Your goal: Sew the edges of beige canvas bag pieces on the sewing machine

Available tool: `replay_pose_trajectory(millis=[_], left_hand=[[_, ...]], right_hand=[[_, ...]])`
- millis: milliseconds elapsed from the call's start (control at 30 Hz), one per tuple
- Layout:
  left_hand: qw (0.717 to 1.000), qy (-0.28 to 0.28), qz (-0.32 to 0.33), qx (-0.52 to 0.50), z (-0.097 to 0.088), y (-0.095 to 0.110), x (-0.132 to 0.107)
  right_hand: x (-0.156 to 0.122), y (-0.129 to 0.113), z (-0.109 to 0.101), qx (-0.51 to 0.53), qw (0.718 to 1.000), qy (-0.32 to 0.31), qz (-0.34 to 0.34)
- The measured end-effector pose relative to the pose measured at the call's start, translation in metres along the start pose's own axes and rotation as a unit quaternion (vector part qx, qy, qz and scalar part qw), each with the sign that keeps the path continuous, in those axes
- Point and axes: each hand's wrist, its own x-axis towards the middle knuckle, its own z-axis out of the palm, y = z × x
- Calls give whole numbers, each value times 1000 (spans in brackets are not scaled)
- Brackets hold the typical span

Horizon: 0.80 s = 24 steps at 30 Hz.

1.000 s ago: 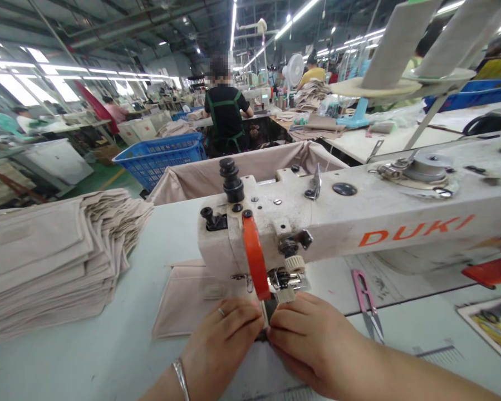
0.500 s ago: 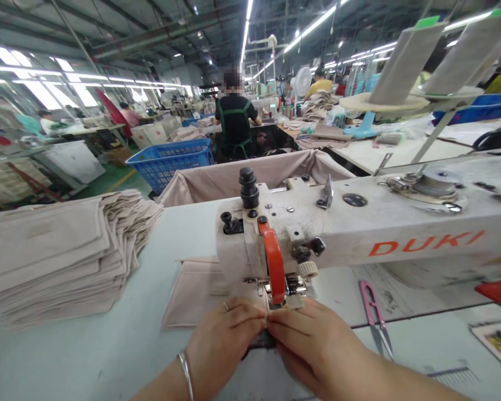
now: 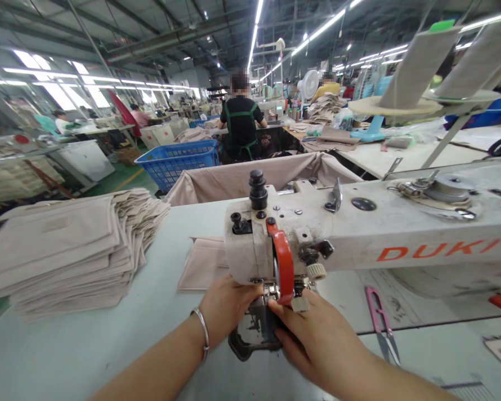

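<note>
A beige fabric panel [image 3: 202,264] lies flat on the sewing table, its right part hidden behind the head of a white sewing machine [image 3: 342,228]. My left hand [image 3: 229,306], with a bangle on the wrist, is closed on the panel's near edge beside the presser foot [image 3: 271,289]. Close by on the right, my right hand [image 3: 317,328] reaches in under the red guard [image 3: 284,264]. Its fingers are bent together, and whatever they hold is hidden. Between the hands the dark needle plate area [image 3: 256,328] shows bare.
A tall stack of beige panels [image 3: 79,250] stands at left. Pink-handled thread snips [image 3: 382,323] lie right of my right hand. Behind the machine are a cloth-lined bin [image 3: 234,170], a blue basket [image 3: 179,161], thread cones [image 3: 420,69] and a seated person [image 3: 240,120].
Both hands have moved forward, away from me, and the panel has slid the same way. The plate in front of the foot is now exposed. The view has shifted slightly left.
</note>
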Motion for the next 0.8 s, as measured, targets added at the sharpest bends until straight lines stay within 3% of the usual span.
replay_pose_trajectory(millis=[433, 600, 800], left_hand=[[999, 11, -35, 2, 10, -9, -5], [999, -12, -52, 1, 10, -10, -3], [994, -61, -86, 19, -16, 20, 9]], right_hand=[[-1, 1, 2, -5, 1000, 1, 11], [-1, 1, 3, -2, 1000, 13, 2], [-3, 2, 1, -8, 1000, 19, -10]])
